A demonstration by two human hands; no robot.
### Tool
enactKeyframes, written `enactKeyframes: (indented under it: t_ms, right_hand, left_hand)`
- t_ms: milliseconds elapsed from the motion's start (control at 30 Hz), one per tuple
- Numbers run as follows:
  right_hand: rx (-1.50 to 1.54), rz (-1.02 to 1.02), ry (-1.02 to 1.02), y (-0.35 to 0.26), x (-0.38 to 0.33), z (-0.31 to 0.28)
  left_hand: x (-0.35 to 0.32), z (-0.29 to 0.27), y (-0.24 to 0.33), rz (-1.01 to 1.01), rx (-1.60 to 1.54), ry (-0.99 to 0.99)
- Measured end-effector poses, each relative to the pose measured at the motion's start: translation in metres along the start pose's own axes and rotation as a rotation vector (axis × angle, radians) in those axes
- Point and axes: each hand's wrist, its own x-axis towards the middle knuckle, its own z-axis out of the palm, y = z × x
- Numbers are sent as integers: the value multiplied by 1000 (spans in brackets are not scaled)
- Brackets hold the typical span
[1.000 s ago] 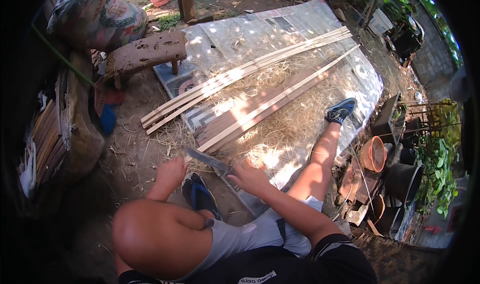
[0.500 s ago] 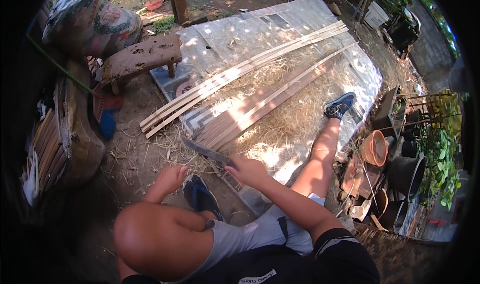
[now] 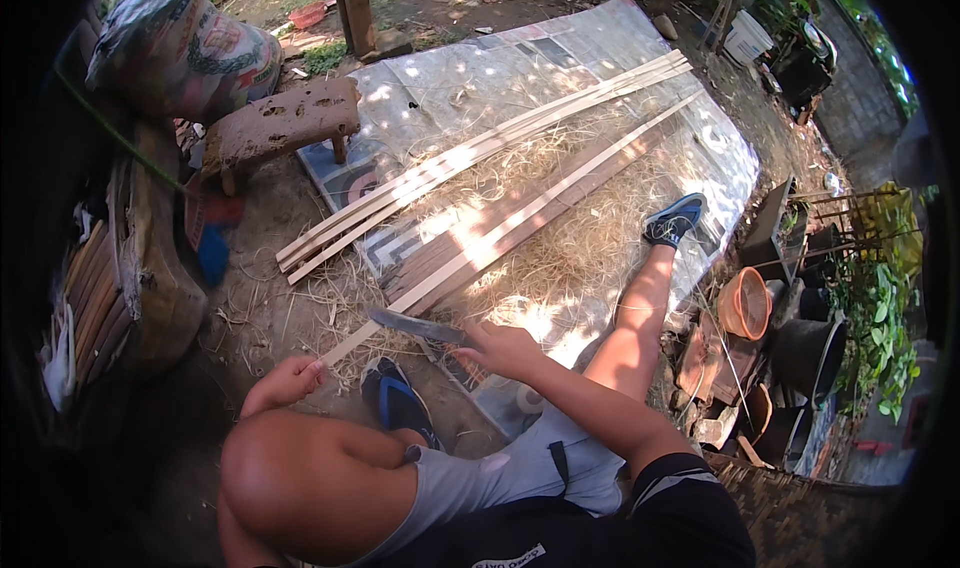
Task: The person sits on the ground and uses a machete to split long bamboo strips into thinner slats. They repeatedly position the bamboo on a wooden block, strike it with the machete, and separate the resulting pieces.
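Item: long bamboo strip (image 3: 520, 223), pale, thin, flat. It lay on the ground sheet (image 3: 600, 58) among dry shavings (image 3: 560, 258), its long axis running diagonally from the near lower left, at the person's knee, up and away to the far upper right.

Left hand (image 3: 290, 380): closed around the strip's near end, pinning it low beside the blue sandal (image 3: 400, 406).

Right hand (image 3: 505, 348): gripped the handle of a broad knife (image 3: 415, 326); blade pointed to the person's left and lay across the strip just beyond the left hand, touching it or nearly so; exact contact could not be told.

Relation: the strip extended away from both hands; the left hand was nearer its end, the right hand slightly farther up its length.

Adjacent: a second bundle of bamboo strips (image 3: 470, 153) lay parallel, well apart to the left; a mud-caked stool (image 3: 280, 123) stood beyond.
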Motion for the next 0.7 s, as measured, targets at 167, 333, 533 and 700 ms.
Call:
enactKeyframes:
  t_ms: [167, 333, 533, 700]
  right_hand:
    - [0, 559, 191, 98, 21, -20]
    - [-70, 181, 87, 50, 17, -19]
    - [-56, 634, 359, 138, 24, -20]
    - [22, 189, 15, 22, 14, -2]
  left_hand:
    - [-68, -33, -21, -47, -202, 14]
    - [-90, -33, -33, -96, -264, 127]
    - [-83, -34, 11, -131, 162, 33]
    - [32, 59, 34, 346, 648, 545]
